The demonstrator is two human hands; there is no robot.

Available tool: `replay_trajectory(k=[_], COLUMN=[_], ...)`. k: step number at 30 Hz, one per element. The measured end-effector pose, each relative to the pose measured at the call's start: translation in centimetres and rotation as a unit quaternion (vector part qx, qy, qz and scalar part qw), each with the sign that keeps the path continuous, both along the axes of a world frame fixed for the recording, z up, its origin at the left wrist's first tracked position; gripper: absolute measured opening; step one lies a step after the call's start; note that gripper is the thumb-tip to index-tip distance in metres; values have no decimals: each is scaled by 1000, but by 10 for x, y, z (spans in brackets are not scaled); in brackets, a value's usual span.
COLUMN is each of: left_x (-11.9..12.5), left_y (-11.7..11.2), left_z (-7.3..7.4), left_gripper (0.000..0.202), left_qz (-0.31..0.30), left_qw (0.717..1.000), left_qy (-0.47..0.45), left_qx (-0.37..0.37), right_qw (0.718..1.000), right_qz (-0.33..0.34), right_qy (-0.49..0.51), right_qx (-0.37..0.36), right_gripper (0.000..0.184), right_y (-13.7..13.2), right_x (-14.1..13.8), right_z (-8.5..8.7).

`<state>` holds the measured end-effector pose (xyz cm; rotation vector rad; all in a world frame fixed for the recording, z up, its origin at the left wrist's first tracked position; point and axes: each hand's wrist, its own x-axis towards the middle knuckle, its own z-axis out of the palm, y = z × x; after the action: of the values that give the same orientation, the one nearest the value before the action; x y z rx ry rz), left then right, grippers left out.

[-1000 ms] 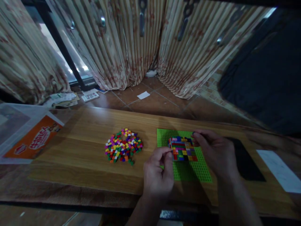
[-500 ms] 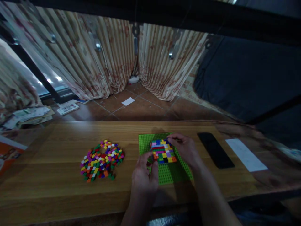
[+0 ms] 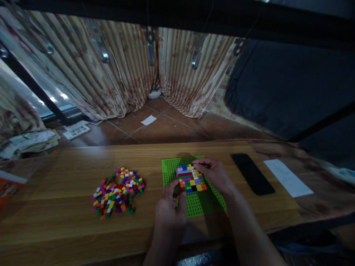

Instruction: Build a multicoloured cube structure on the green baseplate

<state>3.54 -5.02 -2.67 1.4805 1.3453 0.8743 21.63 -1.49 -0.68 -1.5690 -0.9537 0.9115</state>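
Note:
A green studded baseplate (image 3: 199,207) lies on the wooden table (image 3: 69,173). On it stands a block of small multicoloured bricks (image 3: 192,178). My left hand (image 3: 170,212) is curled at the block's near left corner, thumb and fingers pinched against the block and plate. From the right, my right hand (image 3: 213,173) reaches over the block's far right corner with its fingertips pinched on the top row. A heap of loose coloured bricks (image 3: 118,191) lies to the left, apart from both hands.
A black phone (image 3: 252,173) and a white paper slip (image 3: 288,177) lie on the table to the right. An orange package (image 3: 8,186) shows at the left edge. Beyond the table are a tiled floor, striped curtains and scattered papers.
The view swung up and right, then steadied. Both hands stayed at the brick block; the right fingertips shifted slightly along its top row.

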Motion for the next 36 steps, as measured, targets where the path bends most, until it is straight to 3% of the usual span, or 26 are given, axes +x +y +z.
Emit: replay_trajectory(k=[8, 29, 36], left_x=[0, 2, -2], left_y=[1, 0, 1], left_z=[6, 1, 4], left_gripper=[36, 34, 34], left_qz=[1, 1, -14], left_qw=[1000, 1000, 1000], left_qy=[9, 5, -11], left_qx=[6, 17, 12], right_qw=[1000, 1000, 991], right_qz=[11, 14, -126], right_qy=[-27, -3, -10], right_qx=[-3, -10, 55], right_gripper=[31, 39, 38], right_y=[0, -1, -2], right_x=[2, 4, 16], right_z=[2, -2, 4])
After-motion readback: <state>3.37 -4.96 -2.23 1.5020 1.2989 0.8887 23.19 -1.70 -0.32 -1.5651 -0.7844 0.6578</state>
